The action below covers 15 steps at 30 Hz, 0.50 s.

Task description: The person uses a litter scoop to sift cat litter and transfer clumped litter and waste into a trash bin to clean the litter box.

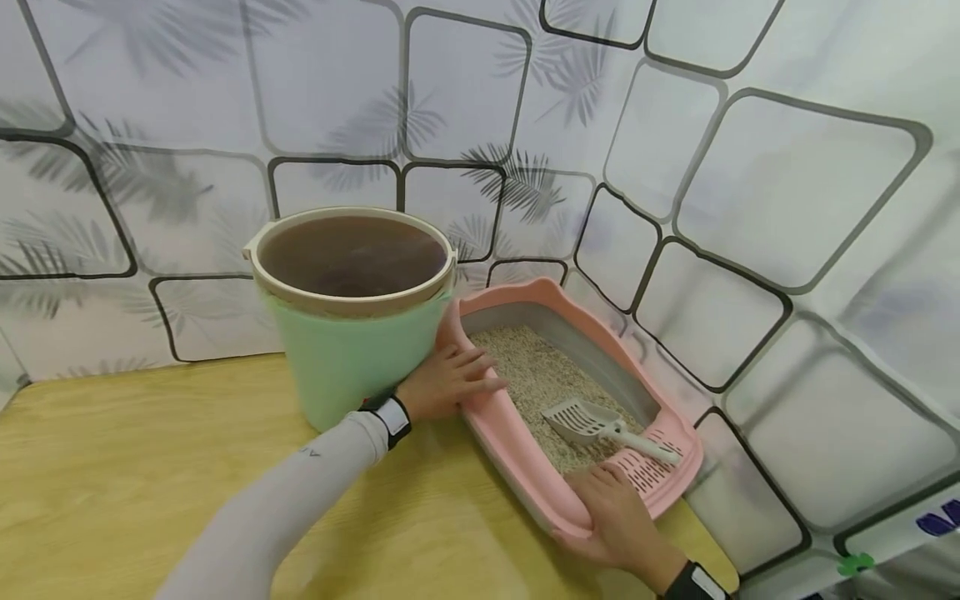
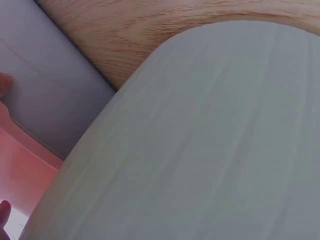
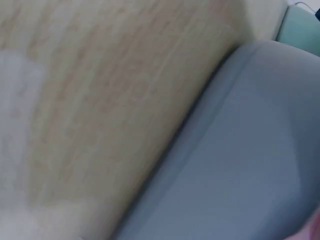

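Observation:
A cat litter box (image 1: pixel 525 450) with a pink rim and grey base stands angled in the corner, filled with pale litter (image 1: pixel 517 358). My left hand (image 1: pixel 442 383) grips its near side rim, beside the green bucket; fingers lie over the rim. In the left wrist view a fingertip (image 2: pixel 5 84) touches the grey side. My right hand (image 1: pixel 611 517) holds the rim at the front corner, fingers over the top edge. A grey slotted litter scoop (image 1: pixel 585 421) lies on the litter, its handle across the perforated pink front ledge (image 1: pixel 652 467).
A green bucket (image 1: pixel 352 358) with a beige rim and brown interior or lid stands left of the box, close to my left hand. Under everything is a yellowish wood-grain tabletop (image 1: pixel 150 467). Patterned white sheeting (image 1: pixel 337 100) rises behind and along the right side.

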### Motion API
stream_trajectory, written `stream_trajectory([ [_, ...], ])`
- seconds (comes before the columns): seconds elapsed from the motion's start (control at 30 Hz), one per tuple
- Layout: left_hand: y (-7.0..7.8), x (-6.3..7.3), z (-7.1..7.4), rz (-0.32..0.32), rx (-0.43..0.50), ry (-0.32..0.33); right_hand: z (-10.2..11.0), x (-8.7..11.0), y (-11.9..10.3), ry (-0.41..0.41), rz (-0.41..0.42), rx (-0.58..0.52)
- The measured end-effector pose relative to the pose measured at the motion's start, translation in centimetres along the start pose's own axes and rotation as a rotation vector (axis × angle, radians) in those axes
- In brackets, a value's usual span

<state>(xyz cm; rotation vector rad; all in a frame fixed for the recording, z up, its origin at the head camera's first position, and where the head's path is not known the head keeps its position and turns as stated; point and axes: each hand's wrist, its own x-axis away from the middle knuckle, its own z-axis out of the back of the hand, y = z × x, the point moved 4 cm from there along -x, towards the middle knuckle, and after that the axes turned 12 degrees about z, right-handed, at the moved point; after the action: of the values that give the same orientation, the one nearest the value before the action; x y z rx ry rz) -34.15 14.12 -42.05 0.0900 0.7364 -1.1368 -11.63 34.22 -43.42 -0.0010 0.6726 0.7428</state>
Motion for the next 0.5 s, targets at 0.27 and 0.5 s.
stream_trajectory([
  [0.27,0.0,-0.4,-0.2,0.005,-0.043,-0.010,-2.2,-3.3,-2.8,-0.176,-0.211,0.334],
  [0.5,0.6,-1.1,-0.5,0.008,-0.080,-0.019,-2.9,-4.1,-2.6,-0.291,-0.324,0.361],
])
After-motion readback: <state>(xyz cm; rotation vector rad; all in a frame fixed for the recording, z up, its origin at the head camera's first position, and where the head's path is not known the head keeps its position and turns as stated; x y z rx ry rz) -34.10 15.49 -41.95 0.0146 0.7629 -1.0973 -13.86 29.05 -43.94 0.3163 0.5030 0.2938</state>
